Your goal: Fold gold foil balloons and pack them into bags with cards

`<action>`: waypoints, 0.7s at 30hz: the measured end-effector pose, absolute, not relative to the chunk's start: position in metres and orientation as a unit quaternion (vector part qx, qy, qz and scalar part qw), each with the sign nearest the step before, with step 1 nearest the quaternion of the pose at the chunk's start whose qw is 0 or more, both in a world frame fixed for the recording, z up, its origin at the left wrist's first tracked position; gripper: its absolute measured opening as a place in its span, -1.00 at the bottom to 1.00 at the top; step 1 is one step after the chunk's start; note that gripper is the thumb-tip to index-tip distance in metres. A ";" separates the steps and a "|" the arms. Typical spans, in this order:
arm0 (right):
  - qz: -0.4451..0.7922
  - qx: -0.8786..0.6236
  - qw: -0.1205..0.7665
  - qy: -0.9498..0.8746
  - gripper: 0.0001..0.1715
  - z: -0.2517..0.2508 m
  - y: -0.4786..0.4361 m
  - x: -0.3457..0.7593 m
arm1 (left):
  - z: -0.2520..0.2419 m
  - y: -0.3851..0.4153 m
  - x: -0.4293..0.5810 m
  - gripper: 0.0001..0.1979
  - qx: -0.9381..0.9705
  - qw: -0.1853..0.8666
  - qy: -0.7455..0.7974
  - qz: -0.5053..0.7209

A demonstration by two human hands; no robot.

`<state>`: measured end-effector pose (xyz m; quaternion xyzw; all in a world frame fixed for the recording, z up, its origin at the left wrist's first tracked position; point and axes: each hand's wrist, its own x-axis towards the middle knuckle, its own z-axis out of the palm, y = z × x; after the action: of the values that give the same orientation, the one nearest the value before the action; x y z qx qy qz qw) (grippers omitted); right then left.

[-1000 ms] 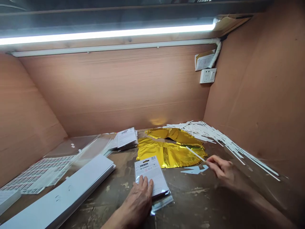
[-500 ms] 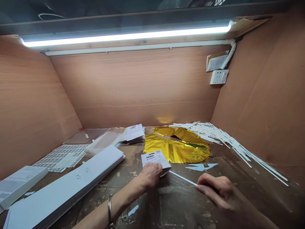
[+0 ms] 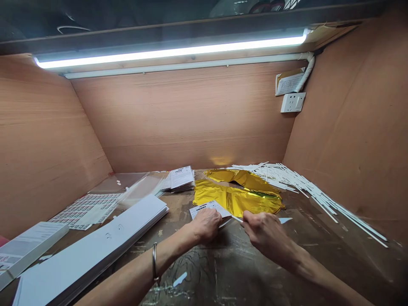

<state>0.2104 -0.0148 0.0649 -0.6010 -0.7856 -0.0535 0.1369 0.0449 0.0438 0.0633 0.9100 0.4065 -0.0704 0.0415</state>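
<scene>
My left hand [image 3: 208, 223] is closed on a white printed card packet [image 3: 216, 205], which has a hang hole and a barcode at its far edge. Fingers cover the near part of the packet. My right hand [image 3: 263, 231] pinches a thin white stick [image 3: 236, 219], whose far end meets the packet's right edge; whether it goes inside is hidden. Just beyond both hands lies flat gold foil [image 3: 232, 197], looking like uninflated balloons.
Many white sticks [image 3: 306, 187] are heaped along the right wall. A stack of similar packets [image 3: 181, 177] sits at the back. On the left are a long white card stack [image 3: 105, 242], a sticker sheet [image 3: 92, 208], clear plastic bags [image 3: 140, 191] and a white box [image 3: 32, 246].
My right hand has moved left and farther in, close to my left hand, and less of the stick shows between them. My left hand still grips the packet.
</scene>
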 end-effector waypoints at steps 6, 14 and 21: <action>-0.037 -0.543 0.132 -0.828 -0.74 0.032 0.008 0.203 | 0.056 0.032 0.046 -0.80 0.921 0.014 0.373 -0.111; 0.200 -0.488 0.244 -0.814 -0.80 0.037 0.003 0.222 | 0.048 0.027 0.044 -0.82 0.923 0.004 0.358 -0.141; 0.218 -0.539 0.331 -0.743 -0.87 0.008 0.011 0.206 | 0.040 0.023 0.042 -0.83 0.932 -0.023 0.332 -0.140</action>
<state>0.2060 0.0115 0.0078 -0.5393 -0.7430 0.2178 0.3313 0.0422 0.0231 0.0403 0.9324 0.3323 -0.1404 -0.0233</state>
